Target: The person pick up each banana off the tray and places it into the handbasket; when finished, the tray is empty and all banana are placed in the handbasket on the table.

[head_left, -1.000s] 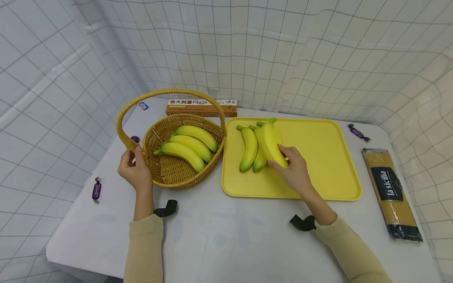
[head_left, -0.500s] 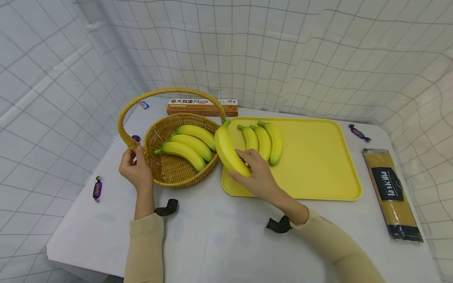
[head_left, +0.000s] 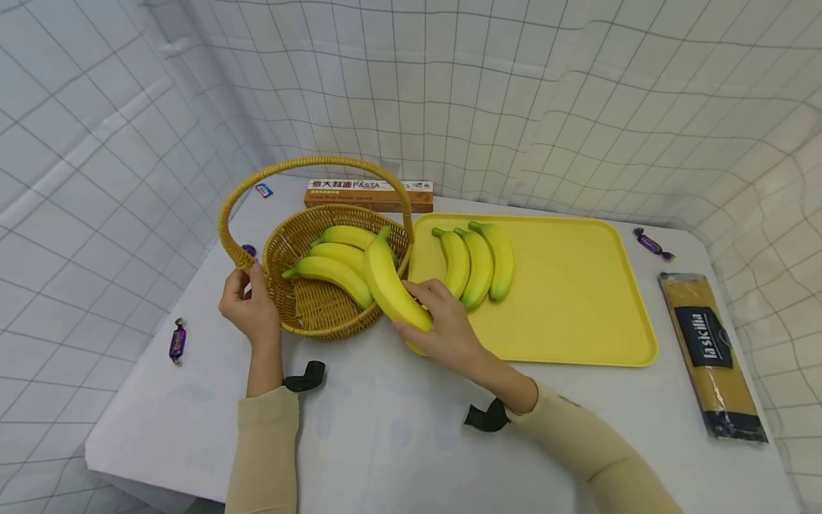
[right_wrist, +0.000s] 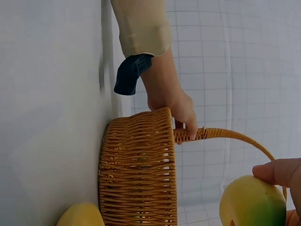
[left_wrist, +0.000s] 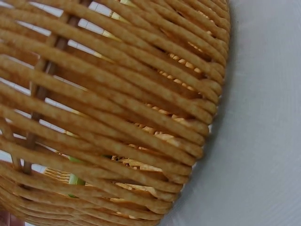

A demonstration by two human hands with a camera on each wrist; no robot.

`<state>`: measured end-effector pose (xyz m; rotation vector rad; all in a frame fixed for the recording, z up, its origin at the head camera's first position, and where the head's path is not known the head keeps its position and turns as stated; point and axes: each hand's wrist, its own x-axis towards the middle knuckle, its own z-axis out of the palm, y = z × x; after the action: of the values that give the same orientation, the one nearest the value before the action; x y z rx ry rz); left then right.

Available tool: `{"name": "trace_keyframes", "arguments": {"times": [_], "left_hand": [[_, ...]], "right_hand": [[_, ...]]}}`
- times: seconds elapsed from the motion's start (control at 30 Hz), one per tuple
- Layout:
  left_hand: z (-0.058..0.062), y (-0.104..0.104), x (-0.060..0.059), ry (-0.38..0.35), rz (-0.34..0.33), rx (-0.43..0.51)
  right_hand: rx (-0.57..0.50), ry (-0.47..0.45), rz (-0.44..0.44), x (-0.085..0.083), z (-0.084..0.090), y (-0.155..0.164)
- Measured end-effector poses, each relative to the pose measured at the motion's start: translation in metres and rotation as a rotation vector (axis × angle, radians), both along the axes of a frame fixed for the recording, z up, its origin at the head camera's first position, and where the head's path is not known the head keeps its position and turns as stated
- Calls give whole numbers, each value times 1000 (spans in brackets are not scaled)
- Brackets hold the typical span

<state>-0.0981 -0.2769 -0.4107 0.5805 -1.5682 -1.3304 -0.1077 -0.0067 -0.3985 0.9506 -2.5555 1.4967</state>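
Observation:
My left hand (head_left: 252,305) grips the lower left end of the handle on a woven basket (head_left: 302,330). In the left wrist view the basket's wall (left_wrist: 117,94) fills most of the picture. My right hand (head_left: 443,325) holds a yellow banana (head_left: 392,289) by its lower end, its green stem pointing up over the basket's right rim. Seen from the right wrist, this banana (right_wrist: 251,202) is above rim height. Inside the basket lie three bananas (head_left: 327,273) side by side, partly hidden behind the held one. Three more bananas (head_left: 478,268) rest on the yellow tray (head_left: 571,300).
Behind the basket stands a pasta box (head_left: 369,196). A pasta packet (head_left: 711,353) lies right of the tray. Wrapped candies sit at the table's sides, one purple candy (head_left: 178,341) at left and another purple candy (head_left: 653,243) at far right. Hung grid-patterned sheets enclose the table.
My right hand has lifted a banana off the tray and carried it left to the basket's right rim. My left hand keeps its grip on the handle.

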Motion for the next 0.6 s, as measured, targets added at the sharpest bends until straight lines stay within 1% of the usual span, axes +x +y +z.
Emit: {"name": "trace_keyframes", "arguments": {"times": [0.13,0.4,0.5,0.6], "left_hand": [[0,0,0,-5,3,-1],[-3,-3,0,8,-8,6],[-3,-3,-1,5,-8,-4],[-3,-2,-1,2,-6,-12]], "right_hand": [[3,19,30,-3,4,-12],[97,29,124,-20,15,-51],[134,44,156,-28,15,-67],[185,48,181,-35,11,-82]]}}
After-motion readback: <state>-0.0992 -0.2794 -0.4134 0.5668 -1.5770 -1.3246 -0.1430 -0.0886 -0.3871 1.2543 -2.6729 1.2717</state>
